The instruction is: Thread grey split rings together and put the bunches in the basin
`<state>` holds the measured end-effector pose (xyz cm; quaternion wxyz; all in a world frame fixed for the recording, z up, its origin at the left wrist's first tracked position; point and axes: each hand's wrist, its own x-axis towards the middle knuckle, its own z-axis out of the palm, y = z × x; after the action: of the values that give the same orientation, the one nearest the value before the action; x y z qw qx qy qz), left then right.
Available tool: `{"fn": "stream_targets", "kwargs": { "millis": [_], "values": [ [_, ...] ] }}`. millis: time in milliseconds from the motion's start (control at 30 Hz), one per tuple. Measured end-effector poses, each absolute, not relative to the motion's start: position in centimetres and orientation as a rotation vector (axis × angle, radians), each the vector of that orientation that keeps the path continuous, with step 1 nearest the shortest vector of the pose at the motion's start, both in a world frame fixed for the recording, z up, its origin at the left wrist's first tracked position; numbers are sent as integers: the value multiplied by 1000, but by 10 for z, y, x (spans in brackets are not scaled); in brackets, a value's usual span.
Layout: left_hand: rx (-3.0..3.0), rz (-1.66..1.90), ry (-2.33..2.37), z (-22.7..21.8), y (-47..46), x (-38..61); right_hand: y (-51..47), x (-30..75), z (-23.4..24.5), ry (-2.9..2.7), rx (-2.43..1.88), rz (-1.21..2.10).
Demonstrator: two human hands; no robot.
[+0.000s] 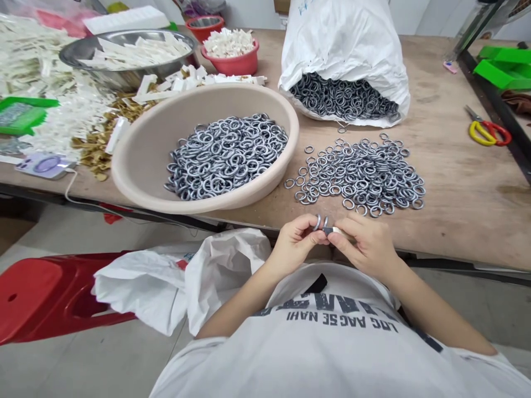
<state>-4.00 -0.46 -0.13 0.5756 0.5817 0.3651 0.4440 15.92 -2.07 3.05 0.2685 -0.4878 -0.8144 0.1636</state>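
Observation:
My left hand (295, 243) and my right hand (365, 246) meet close to my body at the table's front edge. Both are closed in a pinch on a few small grey metal rings (322, 224) held between the fingertips. Just beyond them a loose pile of the same rings (360, 174) lies spread on the wooden table (456, 166). To the left stands a beige plastic basin (141, 160) with a heap of rings (226, 155) in it. Behind the pile, a white sack (344, 44) lies open with more rings (342, 99) spilling from its mouth.
White plastic strips and brass bits cover the table's left part, with a steel bowl (74, 52) and red tubs (232, 62) behind. Scissors (485, 131) lie at far right. A phone (45, 165) sits at the left edge. A red stool (45, 293) with a white bag (182, 282) stands below.

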Motion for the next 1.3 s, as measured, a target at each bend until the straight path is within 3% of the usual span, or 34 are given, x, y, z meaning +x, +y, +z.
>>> {"fn": "stream_targets", "kwargs": {
  "millis": [167, 300, 600, 700, 867, 933, 1100, 1300],
  "values": [
    [1653, 1069, 912, -1, -3, -45, -14, 160, 23, -2219, -1361, 459],
    [1738, 1013, 844, -3, -7, -49, 7, 168, 12, -2047, -1673, 313],
    [1185, 1166, 987, -21, -6, -52, 63, 154, 18, -2319, -1913, 31],
    [1175, 1226, 1025, -19, -3, -51, 63, 156, 20, -2164, -1741, 229],
    [1116, 1228, 1014, -18, 2, -35, 32, 154, 13, -1543, -1288, 1131],
    [1145, 1233, 1004, -20, 6, -24, 21, 147, 4, -1321, -1194, 1327],
    [1470, 1330, 1143, -26, 17, -9, 17, 133, -16, -1166, -1160, 1340],
    [1512, 1287, 1037, -25, 17, -13, 18, 142, -6, -1267, -1164, 1358]
  ]
}}
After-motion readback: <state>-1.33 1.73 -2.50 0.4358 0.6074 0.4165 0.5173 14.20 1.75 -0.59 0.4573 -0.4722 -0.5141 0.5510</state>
